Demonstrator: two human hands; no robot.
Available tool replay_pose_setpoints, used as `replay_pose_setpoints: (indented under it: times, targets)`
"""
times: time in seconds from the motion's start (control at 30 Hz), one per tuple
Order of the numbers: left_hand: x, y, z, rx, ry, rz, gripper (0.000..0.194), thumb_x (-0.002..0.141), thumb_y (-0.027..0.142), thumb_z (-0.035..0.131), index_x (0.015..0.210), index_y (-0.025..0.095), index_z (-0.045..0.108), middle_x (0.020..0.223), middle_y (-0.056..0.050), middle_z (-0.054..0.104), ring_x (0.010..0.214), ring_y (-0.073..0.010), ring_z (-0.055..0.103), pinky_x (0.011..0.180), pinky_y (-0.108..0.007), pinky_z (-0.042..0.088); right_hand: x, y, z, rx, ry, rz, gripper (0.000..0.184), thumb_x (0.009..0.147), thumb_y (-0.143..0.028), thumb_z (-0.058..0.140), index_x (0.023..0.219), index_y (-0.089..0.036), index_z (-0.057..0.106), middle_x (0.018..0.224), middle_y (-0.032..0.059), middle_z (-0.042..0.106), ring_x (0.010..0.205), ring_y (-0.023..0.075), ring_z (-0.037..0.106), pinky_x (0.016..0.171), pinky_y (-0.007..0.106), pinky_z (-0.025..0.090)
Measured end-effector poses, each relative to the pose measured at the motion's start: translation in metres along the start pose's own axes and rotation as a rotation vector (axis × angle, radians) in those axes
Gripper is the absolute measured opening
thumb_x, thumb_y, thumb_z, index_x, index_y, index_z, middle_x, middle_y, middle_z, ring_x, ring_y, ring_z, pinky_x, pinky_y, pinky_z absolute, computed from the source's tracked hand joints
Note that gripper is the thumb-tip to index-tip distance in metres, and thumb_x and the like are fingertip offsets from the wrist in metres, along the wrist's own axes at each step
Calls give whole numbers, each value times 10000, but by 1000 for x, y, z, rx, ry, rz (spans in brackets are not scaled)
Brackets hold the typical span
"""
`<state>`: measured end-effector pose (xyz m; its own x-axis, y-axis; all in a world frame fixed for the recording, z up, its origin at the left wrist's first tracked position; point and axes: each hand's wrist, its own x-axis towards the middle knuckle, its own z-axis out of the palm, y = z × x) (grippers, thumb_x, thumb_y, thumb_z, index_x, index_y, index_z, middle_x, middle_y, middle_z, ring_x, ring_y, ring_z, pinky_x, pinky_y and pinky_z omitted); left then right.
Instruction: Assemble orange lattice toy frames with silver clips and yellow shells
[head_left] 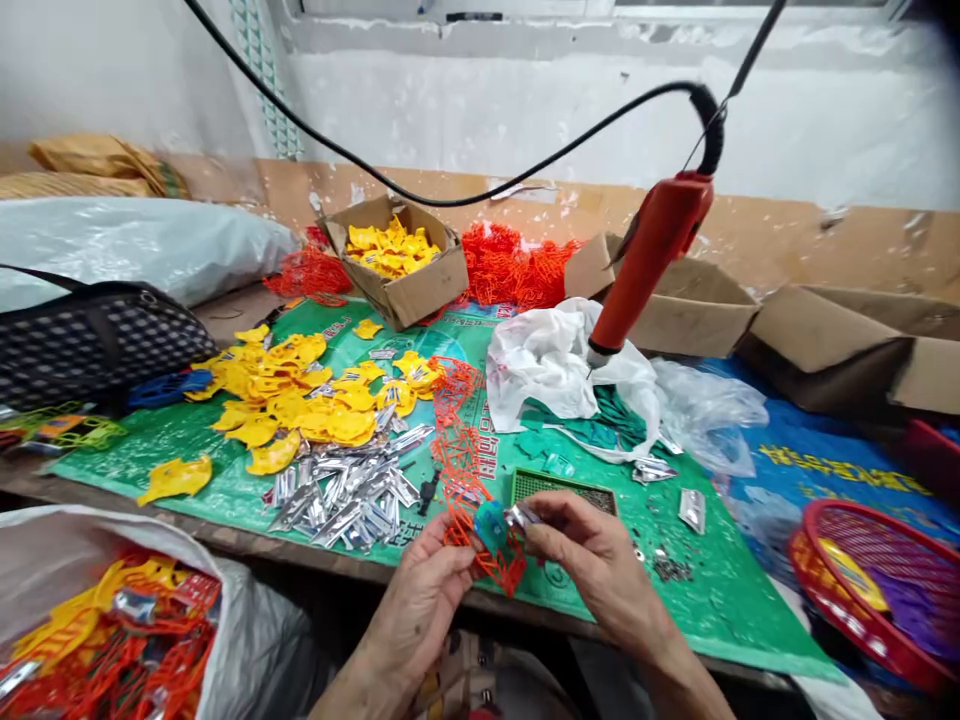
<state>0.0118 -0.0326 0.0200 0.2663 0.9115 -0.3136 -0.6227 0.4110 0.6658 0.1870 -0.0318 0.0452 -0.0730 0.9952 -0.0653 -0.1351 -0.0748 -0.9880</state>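
Observation:
My left hand (429,590) is closed on a small blue plastic piece (491,527) held against an orange plastic lattice strip (465,455) that runs up across the green mat. My right hand (592,560) pinches a small shiny metal clip (520,516) right beside the blue piece. Both hands are at the near table edge. A pile of silver metal clips (346,493) lies just left of them, with a heap of yellow plastic shapes (300,400) behind it.
An orange electric screwdriver (651,262) hangs on a black cable above a white plastic bag (559,365). A cardboard box of yellow pieces (395,255), open boxes (840,335), a red basket (874,590) and a bag of assembled parts (112,625) surround the green mat (697,600).

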Motion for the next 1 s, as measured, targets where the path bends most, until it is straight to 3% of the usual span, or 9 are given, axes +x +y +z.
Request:
replay_pose_setpoints:
  times: [0.17, 0.37, 0.53, 0.6, 0.7, 0.8, 0.87, 0.93, 1.0]
  targets:
    - [1, 4, -5, -39, 14, 18, 223, 606, 35, 655, 762, 163, 750, 804, -27, 762, 859, -205, 687, 858, -311, 525, 15, 15, -4, 216, 128, 118, 295, 641, -400, 849, 813, -190, 732, 785, 4, 694, 696, 100, 574, 666, 215, 443]
    - [2, -2, -1, -19, -40, 7, 65, 650, 152, 773, 711, 169, 757, 738, -36, 757, 886, -250, 687, 894, -366, 512, 16, 12, 4, 330, 60, 153, 298, 578, -375, 877, 695, -175, 689, 684, -12, 640, 627, 92, 521, 623, 214, 408]
    - [2, 0, 5, 87, -36, 61, 105, 720, 245, 780, 775, 155, 777, 786, -58, 762, 906, -261, 679, 900, -374, 500, 12, 8, 9, 306, 36, 132, 307, 540, -369, 885, 656, -168, 685, 974, 46, 673, 837, 151, 592, 706, 237, 456]
    - [2, 1, 6, 166, -27, 75, 119, 756, 254, 742, 808, 153, 775, 826, -64, 763, 920, -260, 671, 902, -363, 494, 12, 8, 9, 239, -9, 149, 291, 585, -383, 860, 679, -166, 691, 969, 56, 691, 808, 150, 601, 681, 240, 463]
    - [1, 2, 2, 370, 74, 144, 187, 761, 203, 698, 934, 161, 755, 956, -67, 753, 920, -238, 661, 881, -321, 490, 11, 9, 9, 143, -18, 128, 288, 660, -424, 807, 735, -170, 694, 753, 17, 672, 646, 120, 557, 589, 233, 449]
    - [-6, 8, -4, 650, 301, 382, 399, 713, 135, 707, 1107, 197, 695, 1208, -90, 663, 868, -193, 645, 770, -258, 505, 12, 9, 10, 90, 35, 81, 292, 699, -448, 778, 754, -177, 683, 683, -10, 625, 624, 116, 534, 564, 227, 449]
    - [-13, 16, -5, 817, 380, 548, 471, 717, 154, 722, 1179, 226, 660, 1251, -97, 624, 772, -161, 627, 676, -232, 506, 11, 10, 10, 24, 4, 12, 248, 742, -417, 753, 751, -179, 682, 713, -7, 622, 652, 119, 542, 593, 233, 454]
    - [-20, 24, -1, 967, 264, 568, 482, 757, 211, 717, 1232, 231, 642, 1060, -84, 686, 630, -140, 587, 593, -223, 493, 10, 10, 12, -80, -64, -106, 187, 799, -360, 716, 751, -181, 685, 754, 3, 627, 697, 127, 560, 638, 244, 457]
    - [-22, 32, 6, 1072, 54, 450, 507, 804, 262, 688, 1302, 213, 609, 821, -51, 690, 532, -136, 546, 522, -220, 474, 8, 10, 15, -200, -118, -258, 147, 849, -302, 670, 761, -184, 681, 789, 15, 633, 739, 138, 579, 678, 257, 463]
